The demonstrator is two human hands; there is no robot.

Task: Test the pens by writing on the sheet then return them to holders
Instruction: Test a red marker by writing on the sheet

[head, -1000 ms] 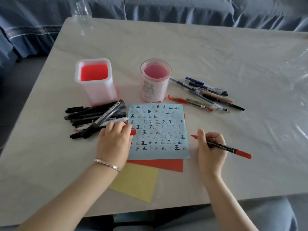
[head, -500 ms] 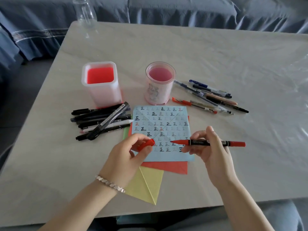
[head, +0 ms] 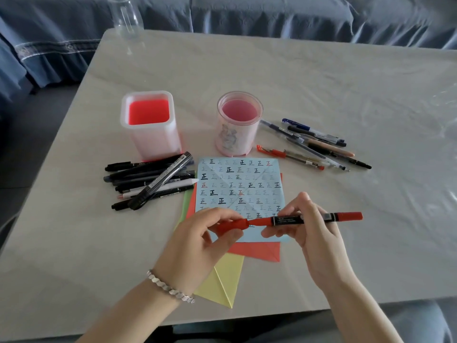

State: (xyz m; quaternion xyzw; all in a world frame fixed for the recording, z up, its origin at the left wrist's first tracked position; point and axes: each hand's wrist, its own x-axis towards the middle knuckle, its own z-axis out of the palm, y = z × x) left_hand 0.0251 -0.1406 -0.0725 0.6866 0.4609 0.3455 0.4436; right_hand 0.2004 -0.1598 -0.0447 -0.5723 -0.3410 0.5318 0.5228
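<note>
A blue sheet (head: pixel 247 184) covered with written characters lies in the middle of the table. Just above its near edge my right hand (head: pixel 314 233) grips a red and black marker (head: pixel 309 217), held level. My left hand (head: pixel 200 241) pinches the marker's red cap (head: pixel 232 224), which meets the marker's tip. A square red holder (head: pixel 148 122) and a round pink holder (head: pixel 238 122) stand behind the sheet, both with no pens in them.
Several black pens (head: pixel 150 181) lie left of the sheet, and several mixed pens (head: pixel 311 144) lie to its right. Red paper (head: pixel 259 251) and yellow paper (head: pixel 222 280) stick out under the sheet. A clear bottle (head: pixel 125 16) stands at the far edge, with a blue sofa (head: pixel 272 16) behind.
My left hand lifted the red cap off the sheet's left side. My right hand turned the marker level, and the two hands came together until the cap met the tip.
</note>
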